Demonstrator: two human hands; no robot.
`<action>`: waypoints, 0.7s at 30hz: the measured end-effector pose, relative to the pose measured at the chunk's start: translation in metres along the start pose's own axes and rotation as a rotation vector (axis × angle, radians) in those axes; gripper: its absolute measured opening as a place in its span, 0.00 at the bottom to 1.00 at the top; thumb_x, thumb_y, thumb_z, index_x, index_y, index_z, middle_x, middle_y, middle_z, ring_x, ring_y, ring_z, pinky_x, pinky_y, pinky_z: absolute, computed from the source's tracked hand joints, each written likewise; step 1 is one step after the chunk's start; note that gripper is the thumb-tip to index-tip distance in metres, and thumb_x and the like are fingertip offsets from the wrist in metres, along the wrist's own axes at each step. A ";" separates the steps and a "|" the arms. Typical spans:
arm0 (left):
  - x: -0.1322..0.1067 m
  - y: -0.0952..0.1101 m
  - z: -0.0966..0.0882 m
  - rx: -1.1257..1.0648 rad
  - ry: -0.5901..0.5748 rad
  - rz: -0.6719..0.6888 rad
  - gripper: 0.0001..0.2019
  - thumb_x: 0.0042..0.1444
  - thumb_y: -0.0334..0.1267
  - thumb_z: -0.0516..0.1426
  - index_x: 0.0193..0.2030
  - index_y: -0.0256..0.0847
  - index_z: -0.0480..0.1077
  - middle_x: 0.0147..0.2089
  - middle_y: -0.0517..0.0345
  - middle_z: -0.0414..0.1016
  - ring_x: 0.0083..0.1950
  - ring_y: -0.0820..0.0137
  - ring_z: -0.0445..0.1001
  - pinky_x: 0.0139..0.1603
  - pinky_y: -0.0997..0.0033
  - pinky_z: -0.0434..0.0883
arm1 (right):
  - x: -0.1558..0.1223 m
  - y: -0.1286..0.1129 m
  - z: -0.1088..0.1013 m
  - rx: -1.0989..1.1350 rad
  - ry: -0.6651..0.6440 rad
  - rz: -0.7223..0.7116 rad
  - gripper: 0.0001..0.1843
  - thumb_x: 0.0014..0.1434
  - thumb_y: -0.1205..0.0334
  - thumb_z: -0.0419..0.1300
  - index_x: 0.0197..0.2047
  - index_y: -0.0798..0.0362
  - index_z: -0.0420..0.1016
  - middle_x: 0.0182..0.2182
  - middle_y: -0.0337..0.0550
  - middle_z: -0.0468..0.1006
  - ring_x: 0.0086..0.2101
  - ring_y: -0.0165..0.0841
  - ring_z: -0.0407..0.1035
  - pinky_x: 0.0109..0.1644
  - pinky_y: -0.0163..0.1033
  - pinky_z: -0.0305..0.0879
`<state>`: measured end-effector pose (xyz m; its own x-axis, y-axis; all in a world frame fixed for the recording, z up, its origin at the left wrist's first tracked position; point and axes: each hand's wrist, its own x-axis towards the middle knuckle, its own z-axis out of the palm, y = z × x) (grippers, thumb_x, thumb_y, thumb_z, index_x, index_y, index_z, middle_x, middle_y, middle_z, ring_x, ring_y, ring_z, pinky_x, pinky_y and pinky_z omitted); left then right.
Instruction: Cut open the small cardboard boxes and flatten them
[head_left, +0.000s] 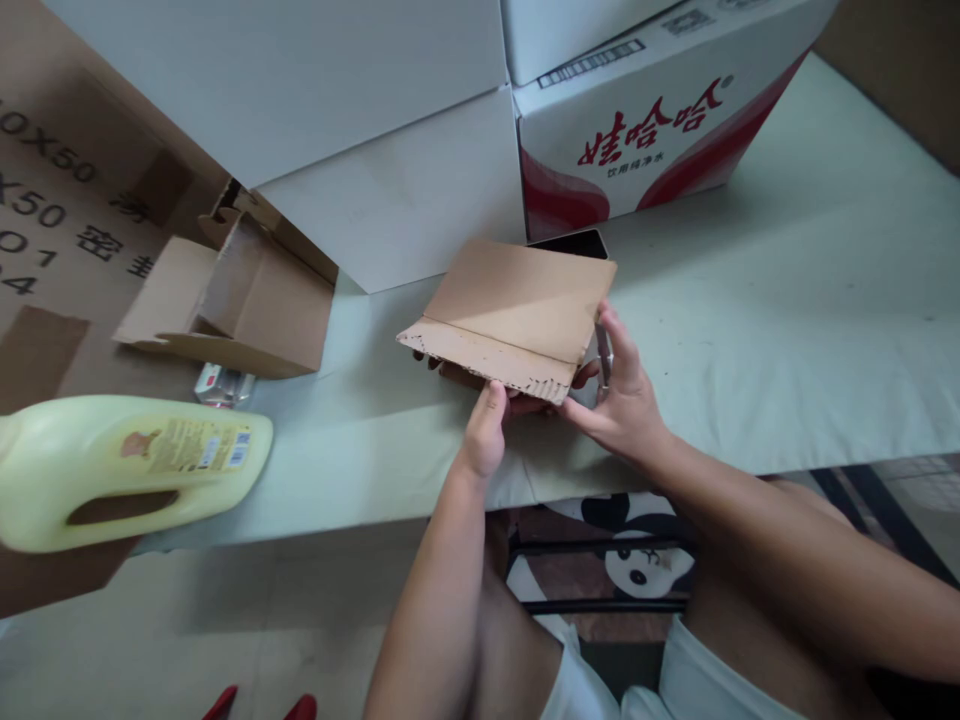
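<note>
Brown corrugated board, front and centre in the head view: a flat cardboard sheet (517,305) with a crease running across it, held just above the near part of the pale cloth-covered table (787,330). The left hand (484,430) is pinched on the ragged near edge, thumb on top and fingers tucked underneath. The right hand (619,395) is closed on the right-hand edge, thumb at the near corner and fingers running up the side. A dark flat object (570,243) peeks out behind the sheet's far edge, but what it is cannot be told. Off to the left, an open brown carton (247,300) lies on its side, and nearer the camera is a yellow jug (127,470) with a handle. Behind, white boxes (390,200) are stacked beside a box with red print (652,130). By the look of it, the sheet is being held and lined up along its crease, with the narrow strip toward the person. Bending it cleanly would call for both grips to stay even along that fold line, since the torn, perforated near edge looks weak and could buckle under a lopsided squeeze.
</note>
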<state>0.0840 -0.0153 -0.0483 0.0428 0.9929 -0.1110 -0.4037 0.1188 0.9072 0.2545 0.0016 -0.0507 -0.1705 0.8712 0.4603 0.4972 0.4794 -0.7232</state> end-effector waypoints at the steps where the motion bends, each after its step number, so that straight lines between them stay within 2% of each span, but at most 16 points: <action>1: 0.000 -0.002 -0.001 0.021 -0.011 0.018 0.26 0.52 0.64 0.59 0.44 0.43 0.77 0.48 0.46 0.79 0.61 0.50 0.71 0.59 0.47 0.69 | 0.001 0.000 -0.001 0.001 -0.004 0.024 0.54 0.53 0.53 0.64 0.73 0.41 0.33 0.72 0.54 0.44 0.68 0.54 0.48 0.55 0.62 0.70; 5: -0.001 -0.005 -0.004 0.157 -0.067 0.082 0.25 0.58 0.62 0.53 0.45 0.43 0.76 0.46 0.46 0.79 0.59 0.54 0.72 0.58 0.51 0.69 | 0.002 -0.003 0.000 0.006 0.024 0.108 0.53 0.52 0.56 0.64 0.73 0.42 0.35 0.71 0.54 0.48 0.65 0.55 0.56 0.55 0.62 0.70; 8: -0.001 0.002 -0.007 0.408 -0.055 0.187 0.22 0.61 0.58 0.53 0.37 0.40 0.75 0.36 0.49 0.78 0.47 0.59 0.75 0.49 0.58 0.71 | 0.003 -0.003 0.002 0.057 0.105 0.126 0.49 0.53 0.62 0.61 0.72 0.44 0.39 0.68 0.55 0.54 0.61 0.51 0.63 0.56 0.60 0.69; 11: -0.002 0.013 -0.011 0.735 0.049 0.337 0.17 0.61 0.49 0.56 0.26 0.39 0.69 0.23 0.58 0.68 0.29 0.69 0.69 0.34 0.67 0.67 | 0.003 0.000 0.002 0.107 0.153 0.180 0.44 0.54 0.68 0.57 0.70 0.45 0.43 0.64 0.55 0.62 0.52 0.45 0.72 0.54 0.55 0.71; 13: -0.002 0.019 -0.016 0.916 0.188 0.451 0.15 0.60 0.42 0.55 0.24 0.40 0.65 0.21 0.62 0.63 0.25 0.72 0.63 0.30 0.69 0.62 | 0.004 0.002 -0.001 0.132 0.148 0.221 0.42 0.55 0.70 0.56 0.69 0.46 0.44 0.62 0.56 0.65 0.48 0.42 0.74 0.52 0.54 0.71; 15: -0.001 0.024 -0.022 1.032 0.415 0.610 0.10 0.57 0.36 0.55 0.25 0.41 0.64 0.24 0.62 0.63 0.28 0.72 0.63 0.33 0.69 0.63 | 0.005 0.004 -0.004 0.154 0.143 0.247 0.41 0.55 0.70 0.55 0.69 0.46 0.44 0.61 0.57 0.67 0.49 0.43 0.74 0.51 0.54 0.72; 17: 0.003 0.026 -0.030 1.065 0.678 0.755 0.06 0.52 0.32 0.58 0.29 0.42 0.63 0.31 0.59 0.65 0.36 0.69 0.66 0.41 0.67 0.65 | 0.007 0.005 -0.007 0.167 0.151 0.269 0.40 0.56 0.69 0.55 0.69 0.47 0.44 0.60 0.57 0.69 0.51 0.44 0.72 0.51 0.54 0.72; 18: 0.006 0.026 -0.036 1.040 0.788 0.775 0.08 0.48 0.31 0.60 0.32 0.42 0.63 0.36 0.57 0.65 0.41 0.67 0.66 0.45 0.66 0.65 | 0.007 0.005 -0.009 0.170 0.157 0.278 0.40 0.56 0.69 0.55 0.69 0.47 0.44 0.59 0.56 0.70 0.51 0.44 0.72 0.51 0.54 0.71; 19: 0.009 0.026 -0.042 0.991 0.863 0.736 0.14 0.44 0.30 0.62 0.36 0.43 0.63 0.41 0.55 0.65 0.45 0.66 0.66 0.48 0.65 0.65 | 0.008 0.006 -0.010 0.176 0.163 0.287 0.39 0.56 0.69 0.54 0.69 0.46 0.44 0.59 0.56 0.71 0.51 0.44 0.72 0.51 0.54 0.71; 20: 0.012 0.024 -0.048 0.907 0.867 0.651 0.22 0.40 0.30 0.64 0.42 0.43 0.63 0.47 0.53 0.65 0.50 0.64 0.66 0.51 0.64 0.65 | 0.008 0.006 -0.012 0.189 0.166 0.293 0.39 0.57 0.68 0.54 0.69 0.46 0.44 0.58 0.55 0.71 0.49 0.43 0.73 0.51 0.54 0.72; 21: 0.015 0.023 -0.054 0.787 0.823 0.554 0.27 0.39 0.30 0.65 0.47 0.44 0.62 0.51 0.51 0.64 0.54 0.64 0.66 0.52 0.65 0.65 | 0.008 0.006 -0.013 0.212 0.164 0.298 0.39 0.57 0.68 0.54 0.69 0.44 0.43 0.58 0.54 0.72 0.47 0.41 0.74 0.49 0.52 0.72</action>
<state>0.0260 0.0025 -0.0512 -0.6507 0.6469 0.3977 0.4777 -0.0584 0.8766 0.2670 0.0102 -0.0445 0.1011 0.9552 0.2783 0.3146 0.2347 -0.9197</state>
